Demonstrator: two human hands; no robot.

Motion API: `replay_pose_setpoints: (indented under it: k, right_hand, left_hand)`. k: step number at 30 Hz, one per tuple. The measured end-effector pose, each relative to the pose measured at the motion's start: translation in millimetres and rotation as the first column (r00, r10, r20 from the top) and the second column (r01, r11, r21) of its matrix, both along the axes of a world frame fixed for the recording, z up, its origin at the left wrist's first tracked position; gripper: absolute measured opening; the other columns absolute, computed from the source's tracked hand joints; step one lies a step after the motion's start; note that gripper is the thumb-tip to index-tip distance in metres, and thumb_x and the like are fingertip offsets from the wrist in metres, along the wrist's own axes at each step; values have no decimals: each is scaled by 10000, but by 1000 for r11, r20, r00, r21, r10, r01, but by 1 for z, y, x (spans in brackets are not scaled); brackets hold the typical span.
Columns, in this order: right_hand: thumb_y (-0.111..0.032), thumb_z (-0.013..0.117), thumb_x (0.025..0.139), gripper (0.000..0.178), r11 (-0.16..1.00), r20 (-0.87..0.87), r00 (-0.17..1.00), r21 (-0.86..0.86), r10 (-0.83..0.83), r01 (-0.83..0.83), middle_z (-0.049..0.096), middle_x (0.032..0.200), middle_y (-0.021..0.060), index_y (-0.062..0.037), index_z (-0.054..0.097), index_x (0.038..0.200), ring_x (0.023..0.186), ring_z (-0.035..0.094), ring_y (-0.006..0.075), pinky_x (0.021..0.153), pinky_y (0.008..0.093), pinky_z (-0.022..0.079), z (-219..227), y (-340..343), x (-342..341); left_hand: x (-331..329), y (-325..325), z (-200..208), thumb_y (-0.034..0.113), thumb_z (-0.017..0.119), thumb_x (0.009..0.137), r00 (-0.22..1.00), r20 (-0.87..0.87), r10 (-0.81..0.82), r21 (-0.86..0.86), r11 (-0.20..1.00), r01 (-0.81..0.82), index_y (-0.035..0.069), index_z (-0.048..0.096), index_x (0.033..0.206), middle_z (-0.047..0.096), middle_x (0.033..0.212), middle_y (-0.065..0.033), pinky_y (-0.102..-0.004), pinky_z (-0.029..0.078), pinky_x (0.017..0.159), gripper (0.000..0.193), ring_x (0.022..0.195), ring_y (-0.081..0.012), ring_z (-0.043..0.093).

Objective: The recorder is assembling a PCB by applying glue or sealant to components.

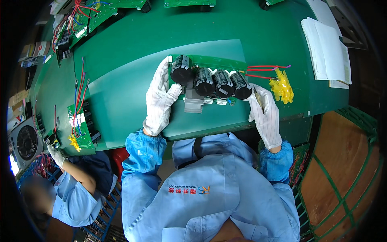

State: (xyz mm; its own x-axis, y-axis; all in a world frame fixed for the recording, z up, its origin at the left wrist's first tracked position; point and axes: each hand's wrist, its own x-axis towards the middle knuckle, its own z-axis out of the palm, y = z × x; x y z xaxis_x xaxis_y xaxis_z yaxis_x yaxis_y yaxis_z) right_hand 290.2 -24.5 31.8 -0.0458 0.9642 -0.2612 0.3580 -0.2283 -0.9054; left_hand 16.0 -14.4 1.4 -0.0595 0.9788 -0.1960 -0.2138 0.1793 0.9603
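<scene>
Above the bench near its front edge I hold a green circuit board (217, 62) between both white-gloved hands. Several large black capacitors (205, 82) and a finned silver heatsink (193, 104) stand out from its near side. My left hand (160, 94) is closed on the board's left end, thumb by the heatsink. At the right end, my right hand (265, 115) grips the corner beside the last capacitor; its fingertips are partly hidden. Something tan shows at its fingers, too small to name. Red wires (264, 67) run rightward from the board, near a crumpled yellow tape bundle (282, 87).
Another wired board (82, 125) lies on the left of the green bench (266, 36). More boards (189, 3) line the far edge. White papers (325, 48) lie at right. A co-worker's gloved hand (55, 155) is at lower left, near a fan (26, 141). Wooden panels (342, 161) stand at right.
</scene>
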Motion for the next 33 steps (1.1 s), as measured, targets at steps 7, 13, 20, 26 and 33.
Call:
replay_pose_setpoints:
  k: [7,13,20,26,33]
  right_hand:
    - [-125,590,998,218,994,106,989,44,99,-104,691,1017,87,-33,604,1195,633,602,158,588,302,491,-1,-10,17]
    - [-126,675,857,347,722,697,706,422,129,-548,650,976,41,-118,681,1204,780,621,247,685,383,510,-5,-1,17]
    - [-113,690,824,352,716,694,720,492,22,-496,638,926,31,-114,691,1175,742,600,230,639,368,482,-12,-1,9]
    - [-64,733,800,297,664,705,706,498,64,-558,662,986,58,-99,683,1091,783,631,266,641,389,493,-13,5,13]
    - [-85,693,781,359,598,654,751,570,85,-564,655,917,20,-125,728,1136,713,593,227,613,357,479,-19,15,17]
  left_hand:
    - [0,2,7,-10,666,886,999,42,-5,-7,1000,5,-19,317,1539,403,1529,-132,-329,321,1168,741,1415,-223,384]
    - [1,1,4,-13,659,892,997,73,-13,11,1000,12,-19,322,1536,422,1515,-133,-323,350,1148,727,1401,-215,400]
    - [1,0,4,-34,652,890,998,60,0,9,1000,-1,-15,332,1535,421,1519,-132,-323,360,1144,720,1398,-216,407]
    - [1,2,4,-24,654,889,999,32,-9,8,1000,9,-17,324,1537,410,1529,-135,-320,359,1143,727,1405,-219,400]
    - [1,1,4,-1,670,894,999,49,-8,12,1000,8,-17,317,1541,396,1541,-132,-309,376,1119,737,1403,-209,395]
